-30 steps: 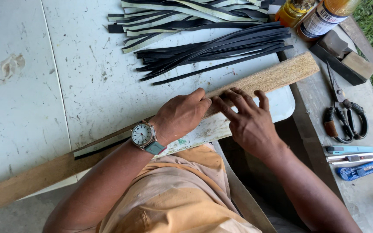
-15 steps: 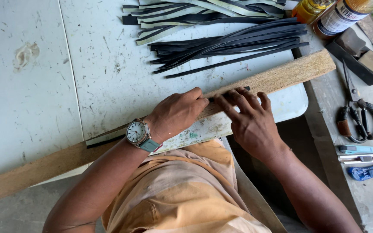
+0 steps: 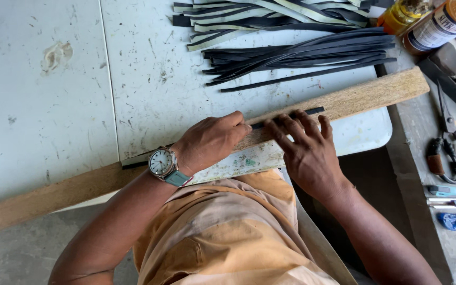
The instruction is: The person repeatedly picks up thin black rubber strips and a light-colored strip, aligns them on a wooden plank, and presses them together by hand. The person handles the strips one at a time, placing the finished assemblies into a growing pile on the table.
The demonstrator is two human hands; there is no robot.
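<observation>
Two hands press down on a long wooden plank (image 3: 354,97) that lies slantwise across the white bench (image 3: 69,105). Our left hand (image 3: 212,140) rests on the plank with its fingers curled together over a thin black strip (image 3: 286,117) running along the plank's top. Just right of it, our right hand (image 3: 304,150) lies flat, fingers spread apart, fingertips on the same strip. Beyond the plank we see a pile of black strips (image 3: 296,55); off the plank's right end lie scissors (image 3: 452,150).
</observation>
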